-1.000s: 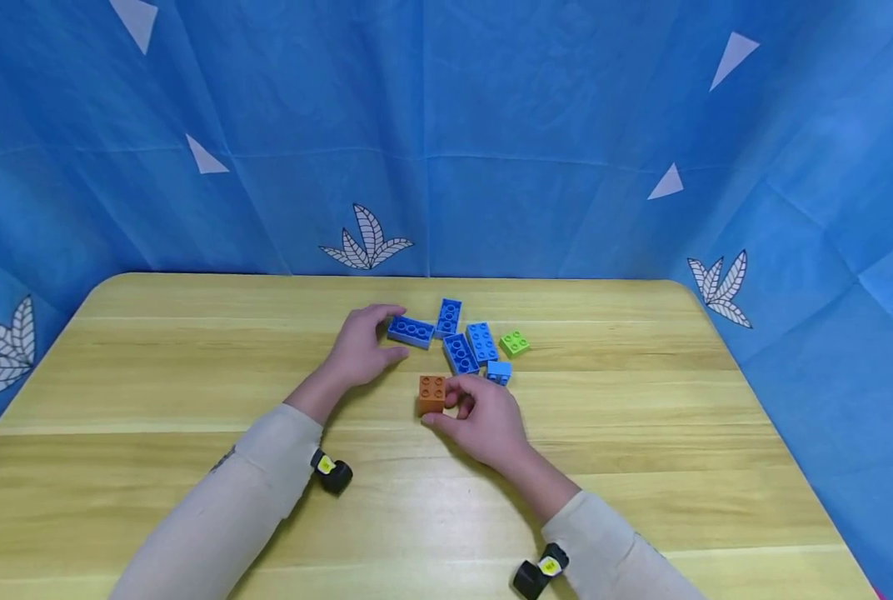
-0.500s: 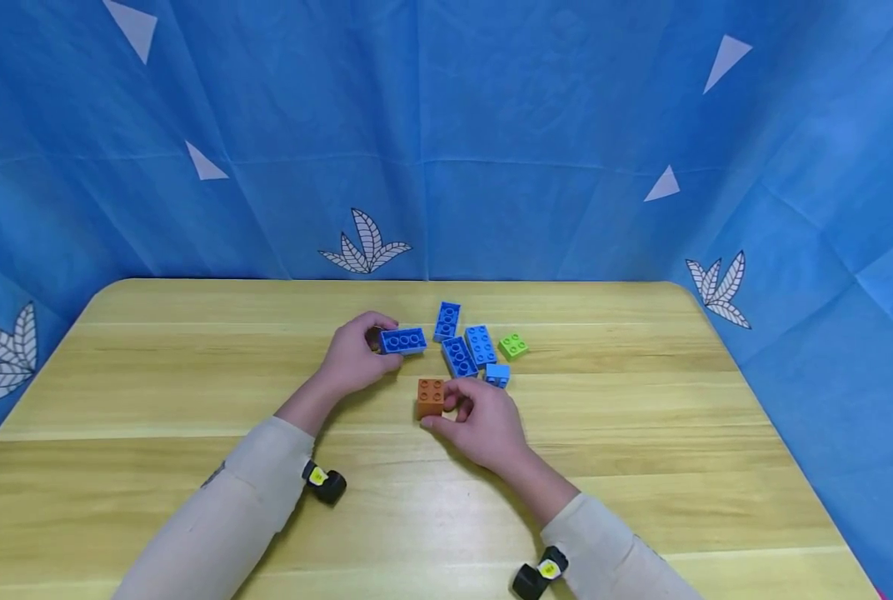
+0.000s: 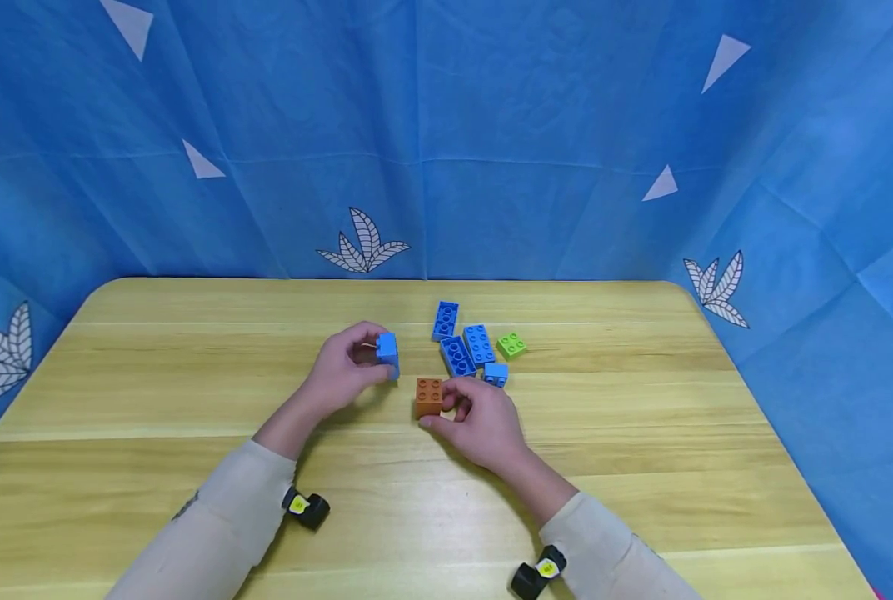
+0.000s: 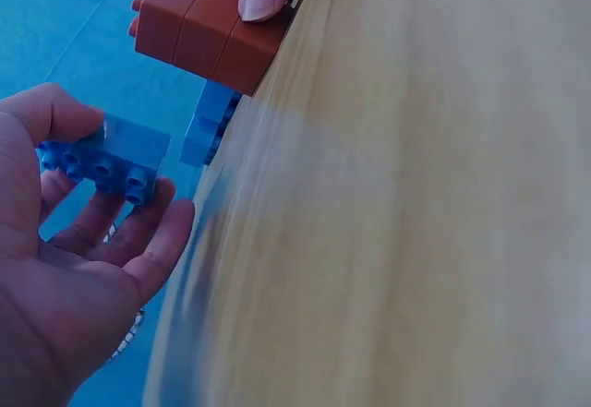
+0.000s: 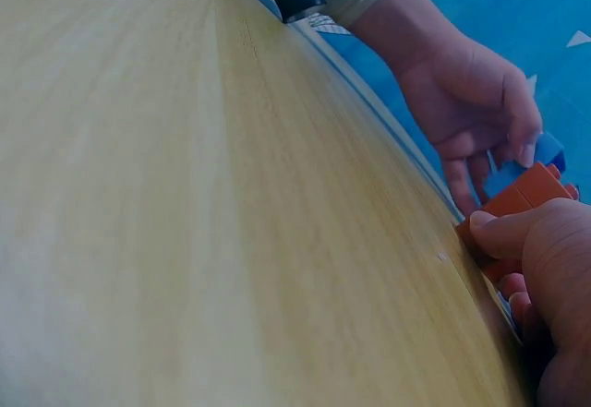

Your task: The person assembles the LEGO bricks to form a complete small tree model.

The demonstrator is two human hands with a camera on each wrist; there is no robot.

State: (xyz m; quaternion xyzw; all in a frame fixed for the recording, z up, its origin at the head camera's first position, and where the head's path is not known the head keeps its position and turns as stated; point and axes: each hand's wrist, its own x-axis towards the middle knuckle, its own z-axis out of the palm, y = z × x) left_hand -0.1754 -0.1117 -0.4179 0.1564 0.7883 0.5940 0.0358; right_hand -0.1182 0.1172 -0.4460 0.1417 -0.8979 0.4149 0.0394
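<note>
Orange brick (image 3: 429,397) sits on the wooden table (image 3: 192,375), pinned by your right hand (image 3: 484,423), thumb and fingers pinching its sides, likely to keep it steady with its studs up. At its ten o'clock, your left hand (image 3: 339,373) has lifted a long blue brick (image 3: 388,353) clear of the tabletop, fingers curled round it and one end turned toward you, apparently for fitting. More blue bricks (image 3: 461,342) and a green brick (image 3: 511,344) lie loose at the orange one's one o'clock.
</note>
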